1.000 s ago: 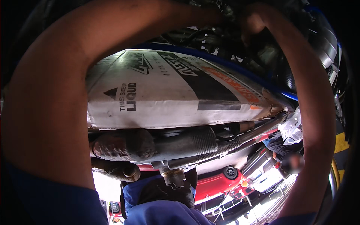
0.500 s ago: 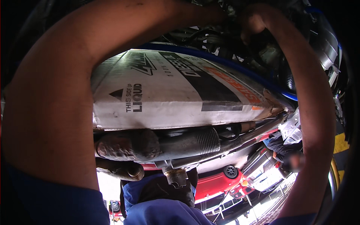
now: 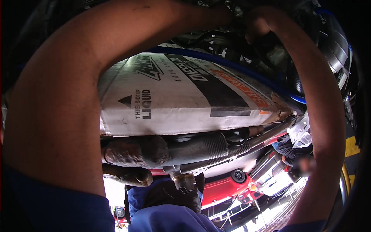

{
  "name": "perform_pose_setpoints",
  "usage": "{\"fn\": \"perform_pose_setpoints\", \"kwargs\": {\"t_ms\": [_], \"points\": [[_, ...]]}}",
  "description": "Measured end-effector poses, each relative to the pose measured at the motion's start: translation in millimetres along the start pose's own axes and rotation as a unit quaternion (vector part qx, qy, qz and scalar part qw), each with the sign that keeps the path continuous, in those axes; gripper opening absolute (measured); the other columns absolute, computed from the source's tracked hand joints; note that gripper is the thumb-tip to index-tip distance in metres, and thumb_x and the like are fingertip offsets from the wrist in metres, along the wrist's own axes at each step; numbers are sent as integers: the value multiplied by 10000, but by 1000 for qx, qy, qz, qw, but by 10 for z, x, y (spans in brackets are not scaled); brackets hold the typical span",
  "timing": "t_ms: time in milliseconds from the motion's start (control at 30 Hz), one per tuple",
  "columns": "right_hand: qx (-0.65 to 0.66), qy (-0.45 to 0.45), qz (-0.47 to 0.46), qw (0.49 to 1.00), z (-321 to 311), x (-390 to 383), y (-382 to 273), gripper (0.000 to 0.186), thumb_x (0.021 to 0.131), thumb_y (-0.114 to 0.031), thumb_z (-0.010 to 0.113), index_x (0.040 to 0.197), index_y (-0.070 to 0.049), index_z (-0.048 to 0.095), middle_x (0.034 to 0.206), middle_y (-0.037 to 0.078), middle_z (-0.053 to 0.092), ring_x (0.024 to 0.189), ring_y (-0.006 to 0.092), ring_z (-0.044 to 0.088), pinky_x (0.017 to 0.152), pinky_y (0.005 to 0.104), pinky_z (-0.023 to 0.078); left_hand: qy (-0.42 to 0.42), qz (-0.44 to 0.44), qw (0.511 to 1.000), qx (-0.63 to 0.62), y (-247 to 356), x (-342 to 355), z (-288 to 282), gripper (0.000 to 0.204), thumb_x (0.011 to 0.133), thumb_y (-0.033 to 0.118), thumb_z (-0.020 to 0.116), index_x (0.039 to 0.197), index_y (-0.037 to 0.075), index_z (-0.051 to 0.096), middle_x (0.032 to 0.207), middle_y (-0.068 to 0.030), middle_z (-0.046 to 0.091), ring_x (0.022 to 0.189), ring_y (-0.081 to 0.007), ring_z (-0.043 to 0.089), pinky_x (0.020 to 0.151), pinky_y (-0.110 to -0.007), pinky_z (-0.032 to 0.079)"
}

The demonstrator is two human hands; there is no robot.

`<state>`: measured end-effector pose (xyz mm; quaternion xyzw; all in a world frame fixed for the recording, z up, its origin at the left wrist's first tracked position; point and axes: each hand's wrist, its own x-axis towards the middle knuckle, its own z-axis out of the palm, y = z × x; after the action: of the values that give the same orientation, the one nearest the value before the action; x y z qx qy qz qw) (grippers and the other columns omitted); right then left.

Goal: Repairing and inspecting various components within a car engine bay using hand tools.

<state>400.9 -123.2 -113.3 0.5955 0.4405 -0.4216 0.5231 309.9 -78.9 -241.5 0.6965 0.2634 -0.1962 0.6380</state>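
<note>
Both my bare arms reach up and over a white cardboard box (image 3: 174, 96) into a dark engine bay. My left hand (image 3: 222, 16) is at the top, among shadowed engine parts (image 3: 216, 40); its fingers are lost in the dark. Just to its right, my right hand (image 3: 258, 26) has its fingers curled inward against the same parts. Whatever they grip is hidden. Between the hands and the box runs a blue edge or tube (image 3: 228, 63), bowed by the lens.
Below the box lie pipes with a ribbed sleeve (image 3: 208, 147) and a brown, worn pipe section (image 3: 131, 150). A silvery cylindrical part (image 3: 334, 54) is at the right. Beyond are a red car (image 3: 220, 189), a white vehicle (image 3: 270, 174) and another person (image 3: 291, 158) by clear plastic (image 3: 299, 131).
The view has shifted slightly, so the box and pipes sit a little farther right and lower. My right hand has moved slightly left; both hands stay among the engine parts.
</note>
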Motion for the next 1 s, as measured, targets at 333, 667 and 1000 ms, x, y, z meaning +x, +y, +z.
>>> {"fn": "perform_pose_setpoints", "kwargs": {"t_ms": [333, 667, 1000], "points": [[-58, 35, -40, 997, 82, 54, -5, 488, 809, -413, 750, 1134, -50, 766, 1122, 161, 759, 1010, 305, 730, 878, 440, 573, 11, -15, 1000, -4, 141, -24, 63, 502, 857, 361, 804, 1091, -71, 699, 907, -183, 749, 726, -269, 732, 719, -417, 588], [-37, 21, -37, 998, -28, -92, -210, 462, 830, -373, 728, 1130, -22, 755, 1105, 166, 761, 1004, 311, 730, 871, 439, 573, 25, -32, 999, -3, 93, -119, -21, 516, 856, 363, 804, 1112, -70, 693, 909, -183, 750, 744, -272, 737, 742, -418, 592], [-3, 9, -59, 998, -166, -168, -288, 487, 840, -401, 724, 1145, -21, 746, 1116, 170, 759, 1006, 321, 729, 877, 442, 573, 45, -51, 998, -5, 391, 4, 137, 530, 855, 366, 804, 1134, -69, 687, 912, -183, 750, 762, -275, 742, 765, -420, 595]]}}
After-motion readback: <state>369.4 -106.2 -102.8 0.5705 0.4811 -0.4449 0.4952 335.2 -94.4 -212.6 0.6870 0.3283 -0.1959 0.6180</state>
